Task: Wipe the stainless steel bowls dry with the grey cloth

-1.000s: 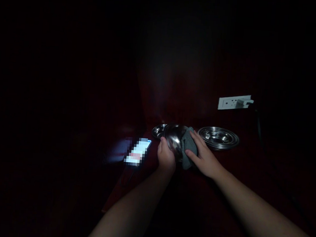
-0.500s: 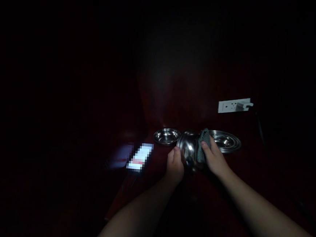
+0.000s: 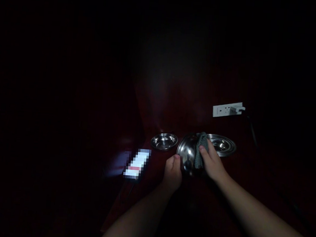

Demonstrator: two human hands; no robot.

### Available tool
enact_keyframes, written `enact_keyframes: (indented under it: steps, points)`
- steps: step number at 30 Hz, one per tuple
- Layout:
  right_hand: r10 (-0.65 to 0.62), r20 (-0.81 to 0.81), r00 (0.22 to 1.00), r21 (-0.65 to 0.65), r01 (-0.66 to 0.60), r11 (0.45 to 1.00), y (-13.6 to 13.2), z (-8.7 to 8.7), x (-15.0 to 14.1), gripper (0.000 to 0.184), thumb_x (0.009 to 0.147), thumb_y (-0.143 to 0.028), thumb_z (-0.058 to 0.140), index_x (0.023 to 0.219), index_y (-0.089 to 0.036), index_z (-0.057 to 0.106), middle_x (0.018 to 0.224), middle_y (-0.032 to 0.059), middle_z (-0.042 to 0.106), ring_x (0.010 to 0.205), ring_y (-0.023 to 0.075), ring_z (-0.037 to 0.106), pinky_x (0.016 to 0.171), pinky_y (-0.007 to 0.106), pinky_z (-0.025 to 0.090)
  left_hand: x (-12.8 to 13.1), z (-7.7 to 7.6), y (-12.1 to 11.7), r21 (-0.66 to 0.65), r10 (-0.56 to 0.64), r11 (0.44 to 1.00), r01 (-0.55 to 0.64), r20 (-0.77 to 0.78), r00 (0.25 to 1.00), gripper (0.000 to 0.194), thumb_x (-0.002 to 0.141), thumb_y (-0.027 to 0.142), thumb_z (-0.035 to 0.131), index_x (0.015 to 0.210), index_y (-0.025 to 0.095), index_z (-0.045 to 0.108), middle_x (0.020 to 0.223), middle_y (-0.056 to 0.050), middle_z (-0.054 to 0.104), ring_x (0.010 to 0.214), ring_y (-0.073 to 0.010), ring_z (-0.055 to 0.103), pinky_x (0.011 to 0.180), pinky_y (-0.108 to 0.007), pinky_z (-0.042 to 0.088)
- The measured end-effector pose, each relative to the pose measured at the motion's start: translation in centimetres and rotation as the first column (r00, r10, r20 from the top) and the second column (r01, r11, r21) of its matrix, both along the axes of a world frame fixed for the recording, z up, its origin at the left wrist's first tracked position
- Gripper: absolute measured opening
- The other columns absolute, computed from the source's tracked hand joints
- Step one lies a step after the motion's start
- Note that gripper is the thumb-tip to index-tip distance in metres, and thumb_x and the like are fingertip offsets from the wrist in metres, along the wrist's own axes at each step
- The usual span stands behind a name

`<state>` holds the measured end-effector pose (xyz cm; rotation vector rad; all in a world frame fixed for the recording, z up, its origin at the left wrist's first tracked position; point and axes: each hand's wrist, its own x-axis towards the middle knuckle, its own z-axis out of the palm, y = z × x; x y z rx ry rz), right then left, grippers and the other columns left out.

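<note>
A shiny metal bowl [image 3: 187,152] is held up on its side, its rim toward the left and its rounded outside facing me. My left hand [image 3: 173,172] grips the bowl's rim, thumb on the near edge; its other fingers are hidden. My right hand [image 3: 212,160] is closed on a grey-green cloth [image 3: 200,151] and presses it against the bowl's outer side. Behind the held bowl, a shallow metal dish [image 3: 164,141] sits to the left. Stacked metal plates or dishes [image 3: 230,149] lie to the right, partly hidden by my right hand.
A lit phone [image 3: 137,164], its screen blurred out, lies on the dark red surface at left. A white socket plate [image 3: 227,109] with a plug and a dark cable [image 3: 252,131] is on the back wall. Most of the surroundings are too dark to make out.
The view has shifted slightly, so everything sits a little lower and to the left. The cloth is a bit further left on the bowl's side. Both grips are the same.
</note>
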<state>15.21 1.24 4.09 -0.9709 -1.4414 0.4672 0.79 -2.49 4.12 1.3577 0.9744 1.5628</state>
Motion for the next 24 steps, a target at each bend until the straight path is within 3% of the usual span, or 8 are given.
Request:
enact_keyframes:
  steps: [10, 24]
  points:
    - [-0.006, 0.013, 1.000, 0.064, 0.005, 0.998, -0.26, 0.36, -0.18, 0.052, 0.085, -0.052, 0.041, 0.127, -0.021, 0.043, 0.130, 0.0105, 0.049, 0.123, 0.0264, 0.043, 0.107, 0.048, 0.029, -0.43, -0.52, 0.16, 0.033, -0.036, 0.999, 0.038, -0.053, 0.998, 0.048, 0.086, 0.054, 0.038, 0.066, 0.014, 0.057, 0.063, -0.003, 0.058, 0.059, -0.0138, 0.050, 0.058, -0.025, 0.039]
    - [0.041, 0.033, 0.999, 0.053, -0.043, 0.998, -0.38, 0.53, -0.05, 0.051, 0.086, -0.049, 0.042, 0.129, -0.020, 0.041, 0.128, 0.0108, 0.050, 0.121, 0.0258, 0.045, 0.105, 0.047, 0.031, -0.18, -0.18, 0.04, 0.051, 0.057, 0.997, -0.055, -0.034, 0.998, 0.048, 0.086, 0.053, 0.038, 0.067, 0.013, 0.059, 0.063, -0.004, 0.060, 0.059, -0.0150, 0.053, 0.056, -0.025, 0.040]
